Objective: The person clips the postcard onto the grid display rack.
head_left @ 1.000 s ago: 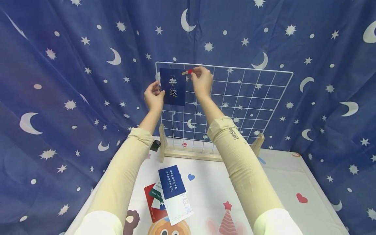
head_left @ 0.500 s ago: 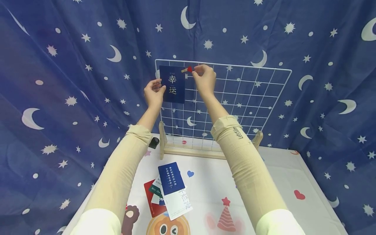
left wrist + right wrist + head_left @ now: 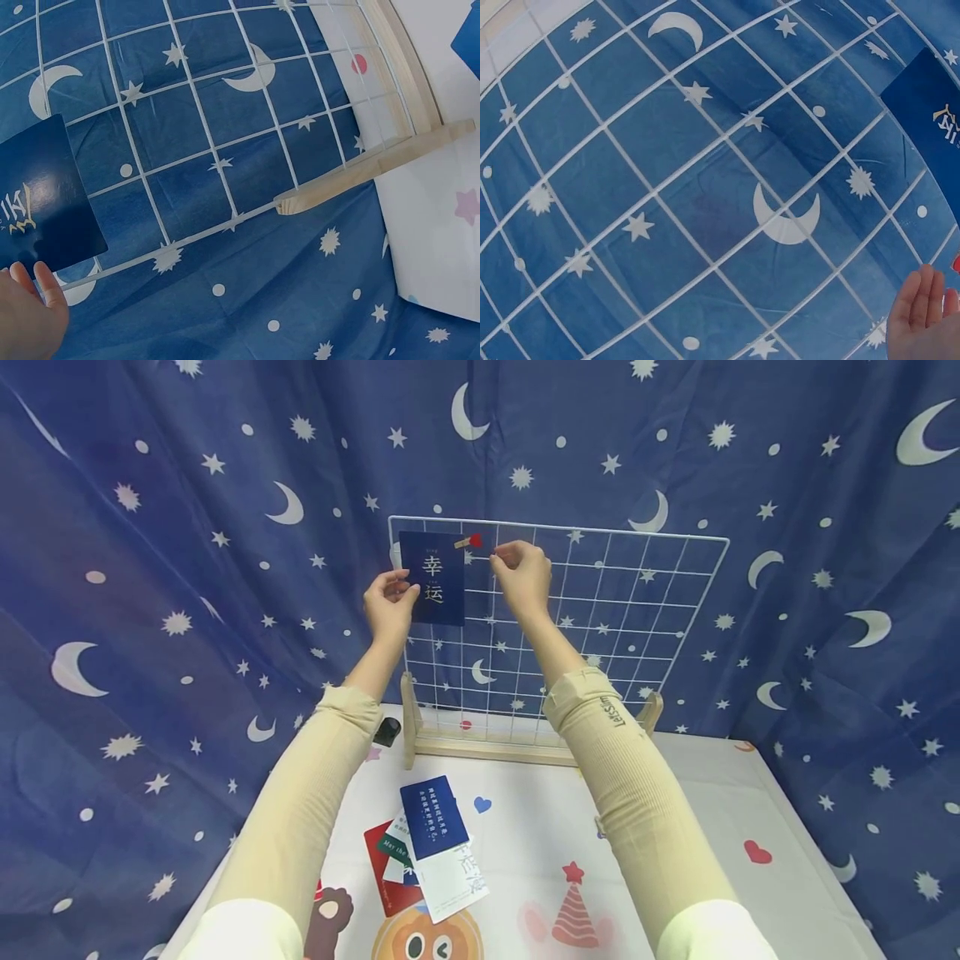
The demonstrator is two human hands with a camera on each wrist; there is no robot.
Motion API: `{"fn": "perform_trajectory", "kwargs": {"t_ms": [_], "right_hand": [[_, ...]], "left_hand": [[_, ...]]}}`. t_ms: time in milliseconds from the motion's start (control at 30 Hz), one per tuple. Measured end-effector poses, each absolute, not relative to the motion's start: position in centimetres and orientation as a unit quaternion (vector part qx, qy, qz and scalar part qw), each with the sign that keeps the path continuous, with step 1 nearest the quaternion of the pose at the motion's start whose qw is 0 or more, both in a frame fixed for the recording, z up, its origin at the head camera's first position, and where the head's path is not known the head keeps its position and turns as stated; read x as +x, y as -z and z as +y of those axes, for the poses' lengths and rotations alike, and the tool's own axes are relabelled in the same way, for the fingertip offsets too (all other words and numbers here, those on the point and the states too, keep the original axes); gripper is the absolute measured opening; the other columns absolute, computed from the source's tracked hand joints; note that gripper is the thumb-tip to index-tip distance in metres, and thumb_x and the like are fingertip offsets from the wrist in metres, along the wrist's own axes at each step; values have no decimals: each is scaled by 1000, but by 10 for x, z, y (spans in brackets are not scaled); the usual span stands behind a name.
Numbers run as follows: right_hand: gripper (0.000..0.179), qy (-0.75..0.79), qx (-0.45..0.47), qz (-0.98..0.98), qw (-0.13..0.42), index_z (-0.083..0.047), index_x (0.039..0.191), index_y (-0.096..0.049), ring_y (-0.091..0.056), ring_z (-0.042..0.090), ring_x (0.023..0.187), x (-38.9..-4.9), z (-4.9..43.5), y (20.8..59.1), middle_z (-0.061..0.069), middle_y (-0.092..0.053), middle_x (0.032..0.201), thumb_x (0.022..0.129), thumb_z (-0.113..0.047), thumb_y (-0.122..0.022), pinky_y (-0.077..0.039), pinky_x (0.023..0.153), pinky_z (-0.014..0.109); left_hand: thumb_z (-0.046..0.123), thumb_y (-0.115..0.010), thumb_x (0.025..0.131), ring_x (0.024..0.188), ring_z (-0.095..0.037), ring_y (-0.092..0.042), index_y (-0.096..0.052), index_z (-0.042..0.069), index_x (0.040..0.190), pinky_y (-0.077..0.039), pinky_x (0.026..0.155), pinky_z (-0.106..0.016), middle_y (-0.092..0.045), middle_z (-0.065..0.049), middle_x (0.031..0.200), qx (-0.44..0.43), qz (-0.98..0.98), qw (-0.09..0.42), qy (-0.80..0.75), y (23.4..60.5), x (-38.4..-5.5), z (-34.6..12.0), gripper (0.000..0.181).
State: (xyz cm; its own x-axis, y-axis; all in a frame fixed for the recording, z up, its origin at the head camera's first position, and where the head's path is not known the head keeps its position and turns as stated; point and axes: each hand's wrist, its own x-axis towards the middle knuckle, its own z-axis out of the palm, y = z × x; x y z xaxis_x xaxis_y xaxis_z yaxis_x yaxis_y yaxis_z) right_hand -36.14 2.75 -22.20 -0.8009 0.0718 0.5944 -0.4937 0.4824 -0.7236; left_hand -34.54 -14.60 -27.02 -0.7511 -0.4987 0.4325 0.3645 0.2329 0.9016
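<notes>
A dark blue card [image 3: 450, 589] with gold characters hangs upright against the left end of a white wire grid rack [image 3: 495, 752]. My left hand [image 3: 391, 607] pinches its left edge, thumb in front. In the left wrist view, the fingertips of that hand [image 3: 34, 319] meet the border of the card [image 3: 52, 217]. A small wooden clothespin [image 3: 462, 543] with a red heart sits at the card's upper right edge. Just right of it, apart from the clothespin, my right hand [image 3: 522, 578] holds nothing, thumb and fingers bent near each other.
On the table below lies a loose pile of cards: a blue card [image 3: 435, 817] on top, a white card [image 3: 453, 885] and a red card [image 3: 381, 868] beneath. A small black object [image 3: 387, 731] stands beside the rack's left foot. A starry curtain [image 3: 225, 693] hangs behind.
My right hand has let go of the clothespin and drawn slightly right; the clothespin stays on the card's edge. My left hand keeps its hold on the card.
</notes>
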Motion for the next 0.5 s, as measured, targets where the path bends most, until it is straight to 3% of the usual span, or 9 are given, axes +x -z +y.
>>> {"fn": "perform_trajectory", "kwargs": {"t_ms": [200,500], "right_hand": [[20,-490,126,-817,276,0,104,-67,-68,26,93,-358,36,232,15,-71,104,89,-12,-62,-54,82,32],[21,-536,152,-782,279,2,105,-66,-67,27,93,-351,50,250,17,-70,103,89,-11,-63,-53,85,33]], "left_hand": [[4,-66,85,74,-4,-52,-65,1,111,-46,69,-15,-64,-19,104,29,-718,340,607,279,-341,-144,26],[3,-66,85,65,6,-49,-65,-1,109,-41,62,-9,-64,-21,99,9,-735,330,593,290,-332,-149,25]]}}
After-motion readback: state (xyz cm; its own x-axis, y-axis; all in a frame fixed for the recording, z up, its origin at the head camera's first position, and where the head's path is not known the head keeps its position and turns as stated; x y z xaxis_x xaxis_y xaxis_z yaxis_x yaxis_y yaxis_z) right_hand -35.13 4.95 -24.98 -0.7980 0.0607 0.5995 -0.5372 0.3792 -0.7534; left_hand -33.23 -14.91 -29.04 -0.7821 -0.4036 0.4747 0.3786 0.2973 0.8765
